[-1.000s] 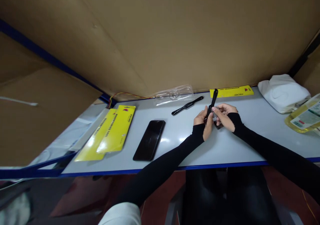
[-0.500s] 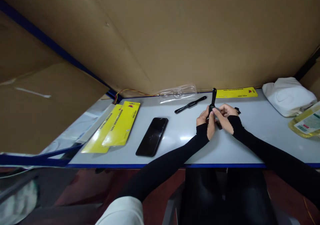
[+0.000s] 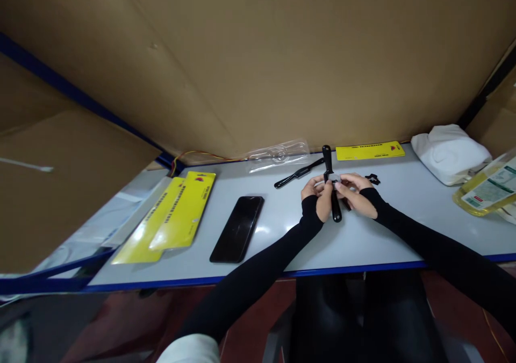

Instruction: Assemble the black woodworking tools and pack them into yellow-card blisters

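A black two-handled tool (image 3: 336, 207) with a grey metal piece at its middle is held above the table between my hands. My left hand (image 3: 318, 195) grips its middle from the left, thumb on the front. From the right, my right hand (image 3: 358, 192) has its thumb and fingers at the grey metal piece (image 3: 334, 178). Another black two-handled tool (image 3: 299, 173) lies on the table to the left of my hands. Small black parts (image 3: 373, 179) lie just right of my right hand.
A black phone (image 3: 237, 229) and yellow cards (image 3: 183, 212) lie left on the table (image 3: 278, 255). Behind are clear plastic packaging (image 3: 278, 155) and another yellow card (image 3: 370, 151). A white bundle (image 3: 449, 153) and a bottle of yellow liquid (image 3: 489, 188) are at right.
The held tool has turned, so its lower handle and the grey metal piece now show. My right hand has shifted away from the small black parts. The camera view has moved slightly.
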Tool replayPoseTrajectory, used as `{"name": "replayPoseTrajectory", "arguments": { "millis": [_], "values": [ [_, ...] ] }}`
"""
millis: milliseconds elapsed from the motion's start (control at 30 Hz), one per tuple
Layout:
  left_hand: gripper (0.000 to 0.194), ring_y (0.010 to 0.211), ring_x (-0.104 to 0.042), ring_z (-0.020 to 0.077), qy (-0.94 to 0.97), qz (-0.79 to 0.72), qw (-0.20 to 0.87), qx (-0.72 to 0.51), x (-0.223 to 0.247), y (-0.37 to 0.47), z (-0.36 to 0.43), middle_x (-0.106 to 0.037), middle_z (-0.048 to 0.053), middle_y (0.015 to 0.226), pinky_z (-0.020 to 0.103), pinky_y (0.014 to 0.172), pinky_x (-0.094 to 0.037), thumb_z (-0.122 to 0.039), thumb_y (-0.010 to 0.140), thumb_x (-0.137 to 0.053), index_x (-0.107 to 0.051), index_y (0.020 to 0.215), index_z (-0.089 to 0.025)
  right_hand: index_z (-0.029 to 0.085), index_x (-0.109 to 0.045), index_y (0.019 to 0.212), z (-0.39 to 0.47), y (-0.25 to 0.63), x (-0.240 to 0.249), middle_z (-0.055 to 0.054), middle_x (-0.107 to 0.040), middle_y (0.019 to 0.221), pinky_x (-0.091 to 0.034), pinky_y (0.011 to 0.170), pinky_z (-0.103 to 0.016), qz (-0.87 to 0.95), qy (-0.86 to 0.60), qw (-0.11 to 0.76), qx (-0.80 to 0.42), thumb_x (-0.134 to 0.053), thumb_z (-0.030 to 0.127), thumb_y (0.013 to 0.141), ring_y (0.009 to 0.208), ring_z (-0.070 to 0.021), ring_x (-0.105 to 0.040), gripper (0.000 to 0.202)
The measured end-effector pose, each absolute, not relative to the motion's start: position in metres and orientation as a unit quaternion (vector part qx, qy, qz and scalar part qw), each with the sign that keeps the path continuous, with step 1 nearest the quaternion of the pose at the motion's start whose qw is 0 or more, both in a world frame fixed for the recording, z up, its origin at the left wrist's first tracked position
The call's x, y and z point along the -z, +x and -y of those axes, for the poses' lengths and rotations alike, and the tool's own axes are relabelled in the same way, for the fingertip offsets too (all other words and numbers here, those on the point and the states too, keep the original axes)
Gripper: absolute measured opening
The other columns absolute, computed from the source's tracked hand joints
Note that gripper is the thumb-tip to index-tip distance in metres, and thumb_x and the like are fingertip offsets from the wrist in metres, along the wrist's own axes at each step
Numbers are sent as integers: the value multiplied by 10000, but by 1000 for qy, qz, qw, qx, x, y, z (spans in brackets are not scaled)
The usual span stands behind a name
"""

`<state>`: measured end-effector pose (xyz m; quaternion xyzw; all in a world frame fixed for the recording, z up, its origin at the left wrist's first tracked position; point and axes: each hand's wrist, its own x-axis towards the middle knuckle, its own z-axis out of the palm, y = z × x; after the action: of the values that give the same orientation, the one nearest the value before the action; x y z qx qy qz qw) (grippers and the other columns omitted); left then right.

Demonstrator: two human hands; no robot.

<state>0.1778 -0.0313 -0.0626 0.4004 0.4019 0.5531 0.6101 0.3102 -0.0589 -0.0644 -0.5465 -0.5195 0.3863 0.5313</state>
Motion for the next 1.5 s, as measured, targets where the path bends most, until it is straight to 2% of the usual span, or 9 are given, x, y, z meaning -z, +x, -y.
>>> {"name": "replayPoseTrajectory", "arguments": {
  "millis": [100, 167, 367, 567, 700, 833, 1167, 1300, 1500],
  "values": [
    [610, 596, -701, 180, 368, -399, 645, -538, 56, 173, 28, -724, 15, 697, 287, 570, -581, -433, 555, -982, -588, 953, -191, 185, -788, 1169, 60, 312, 65, -148, -648, 1198, -534, 419, -254, 532, -555, 528, -360, -758, 624, 816, 703, -173, -693, 564],
    [598, 602, -690, 174, 363, -395, 659, -527, 51, 169, 27, -715, 6, 715, 329, 599, -613, -405, 548, -987, -591, 939, -189, 175, -787, 1207, 61, 312, 63, -160, -647, 1223, -572, 448, -276, 528, -556, 525, -371, -751, 591, 825, 697, -173, -700, 566],
    [583, 693, -667, 165, 367, -387, 649, -543, 56, 167, 24, -652, 1, 768, 337, 610, -638, -461, 549, -994, -615, 886, -173, 170, -771, 1288, 66, 307, 55, -78, -763, 914, -647, 599, -309, 502, -522, 518, -456, -786, 588, 838, 684, -175, -714, 614],
    [616, 755, -638, 144, 383, -361, 653, -545, 58, 169, 25, -642, -6, 833, 257, 575, -609, -499, 563, -994, -587, 910, -192, 133, -704, 1414, 69, 307, 50, -67, -773, 835, -572, 450, -311, 478, -487, 515, -518, -806, 703, 782, 484, -169, -679, 856],
    [617, 716, -649, 146, 389, -366, 659, -530, 47, 167, 26, -638, -20, 779, 255, 560, -603, -467, 538, -1001, -554, 869, -200, 124, -728, 1354, 71, 307, 46, -64, -769, 783, -481, 398, -265, 495, -491, 509, -506, -784, 713, 798, 446, -159, -656, 812],
    [614, 672, -653, 149, 386, -374, 660, -525, 36, 163, 26, -682, -4, 759, 282, 564, -615, -412, 508, -1010, -537, 838, -202, 137, -676, 1380, 70, 308, 45, -92, -800, 854, -505, 436, -271, 503, -510, 505, -481, -767, 681, 832, 461, -143, -638, 777],
    [399, 686, -676, 179, 375, -384, 677, -503, 23, 120, -23, -680, 30, 702, 497, 734, -705, -152, 571, -956, -592, 735, -162, 226, -792, 1012, 55, 341, 51, -69, -794, 905, -526, 736, -348, 681, -591, 413, -129, -751, 362, 876, 828, -224, -658, 197],
    [385, 706, -684, 187, 371, -395, 670, -507, 28, 108, -37, -696, 47, 718, 490, 723, -714, -145, 572, -962, -603, 707, -169, 227, -818, 1028, 49, 341, 60, -93, -799, 950, -523, 884, -422, 736, -566, 348, -126, -738, 324, 900, 1014, -294, -619, 179],
    [407, 709, -688, 215, 394, -383, 671, -497, 32, 115, -28, -709, 78, 757, 484, 642, -701, -183, 529, -996, -650, 741, -149, 290, -845, 1172, 42, 331, 65, -105, -780, 987, -490, 951, -453, 777, -532, 302, -151, -740, 346, 939, 1070, -322, -559, 262]
  ]
}}
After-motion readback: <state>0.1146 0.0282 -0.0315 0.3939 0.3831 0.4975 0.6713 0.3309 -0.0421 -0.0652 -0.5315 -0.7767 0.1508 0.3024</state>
